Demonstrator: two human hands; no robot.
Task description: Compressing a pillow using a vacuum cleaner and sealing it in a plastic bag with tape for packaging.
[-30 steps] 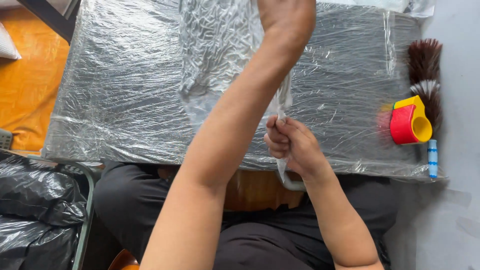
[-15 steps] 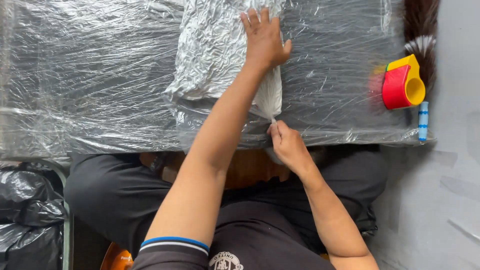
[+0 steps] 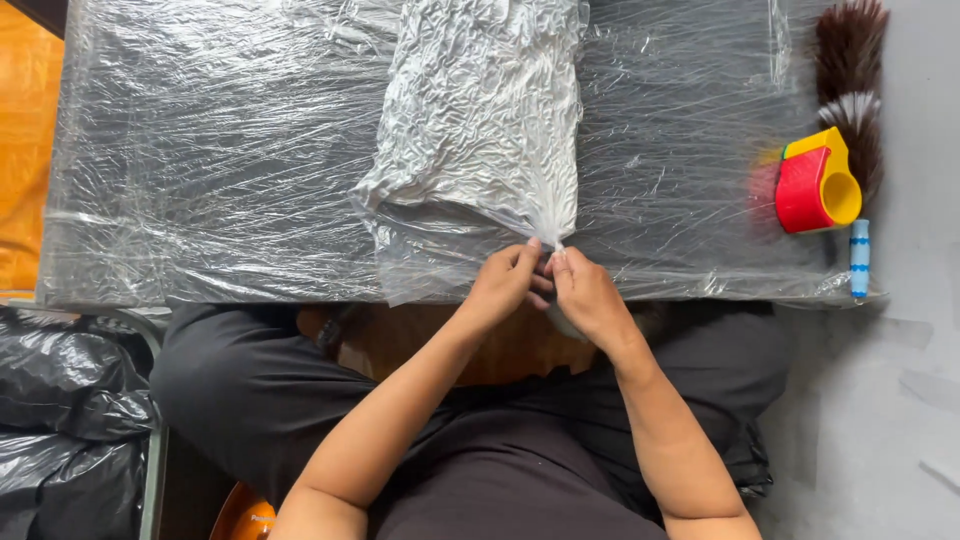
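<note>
The crinkled clear plastic bag (image 3: 480, 120) lies flat on the wrapped table (image 3: 200, 150), its neck gathered at six o'clock so I can twist it; my left hand (image 3: 508, 285) and right hand (image 3: 585, 295), touching, pinch that neck. A red-and-yellow tape dispenser (image 3: 815, 185) sits at three o'clock.
</note>
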